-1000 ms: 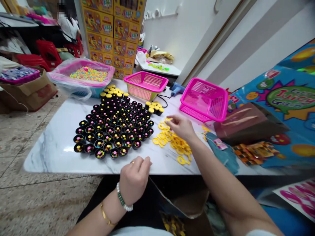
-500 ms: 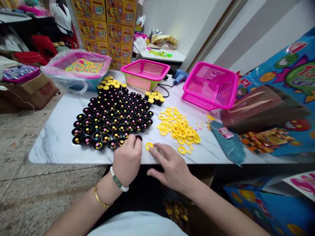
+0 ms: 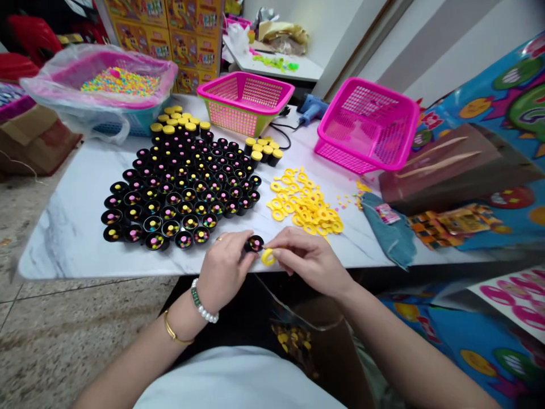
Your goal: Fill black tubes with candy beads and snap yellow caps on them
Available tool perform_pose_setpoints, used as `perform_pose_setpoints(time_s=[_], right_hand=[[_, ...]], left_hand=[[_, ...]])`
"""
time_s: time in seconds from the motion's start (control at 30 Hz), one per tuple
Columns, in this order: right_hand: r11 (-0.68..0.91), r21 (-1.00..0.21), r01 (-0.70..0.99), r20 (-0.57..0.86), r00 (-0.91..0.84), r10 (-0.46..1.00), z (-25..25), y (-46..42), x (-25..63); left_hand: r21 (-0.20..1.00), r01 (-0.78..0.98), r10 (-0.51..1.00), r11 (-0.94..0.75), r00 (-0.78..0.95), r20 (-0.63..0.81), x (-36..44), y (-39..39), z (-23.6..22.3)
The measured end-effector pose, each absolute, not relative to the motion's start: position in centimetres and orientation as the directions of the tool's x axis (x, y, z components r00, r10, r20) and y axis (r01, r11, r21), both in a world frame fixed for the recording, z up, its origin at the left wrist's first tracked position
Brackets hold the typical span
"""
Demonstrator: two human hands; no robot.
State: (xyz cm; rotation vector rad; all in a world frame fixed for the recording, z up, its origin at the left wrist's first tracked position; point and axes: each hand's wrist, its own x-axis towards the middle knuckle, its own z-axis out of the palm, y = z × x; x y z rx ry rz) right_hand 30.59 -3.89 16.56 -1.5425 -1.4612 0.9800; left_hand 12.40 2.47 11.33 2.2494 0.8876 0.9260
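- Leftmost, a plastic-lined basin (image 3: 164, 101) with a pink rim holds small multicoloured pellets (image 3: 121, 82); yellow-topped cups (image 3: 174, 122) stand just beside it.
- Next comes a dense block of black cups (image 3: 181, 190), most of them uncapped, with pink or yellow centres and coloured bits showing inside.
- The left hand (image 3: 225, 258) has thumb and fingers closed around one black cup (image 3: 256, 244), near the table's front edge and apart from the block. Whether its base touches the tabletop, I cannot tell.
- Just beside that cup's rim is a yellow ring piece (image 3: 268, 257), pinched between thumb and fingers of the right hand (image 3: 310, 258); whether ring and cup touch is unclear.
- The step in hand looks like bringing one ring to one cup. As I judge it, the next move calls for a steady left hold and a careful lining-up by the right, with the cup level enough to keep its contents in.
- Farther right, a loose pile of yellow ring pieces (image 3: 310, 204) lies within easy reach, and beyond it stand a pink basket (image 3: 366, 128) and a blue-grey cloth (image 3: 389, 233).
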Motion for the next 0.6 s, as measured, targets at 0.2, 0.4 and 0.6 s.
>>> perform_pose_setpoints(time_s=[0.2, 0.4, 0.6], right_hand=[[-0.184, -0.938, 0.294, -0.149, 0.139, 0.979, 15.5, -1.1, 30.0], [-0.273, -0.943, 0.193, -0.253, 0.121, 0.96, 15.5, -0.6, 29.9], [-0.219, -0.933, 0.284, -0.191, 0.124, 0.974, 15.7, -0.9, 29.4]], left_hand=[[0.73, 0.343, 0.75, -0.592, 0.565, 0.343, 12.4, 2.9, 11.9], [0.796, 0.333, 0.774, -0.505, 0.583, 0.248, 12.3, 3.0, 12.6], [0.988, 0.15, 0.775, -0.037, 0.628, -0.066, 12.7, 3.3, 14.1]])
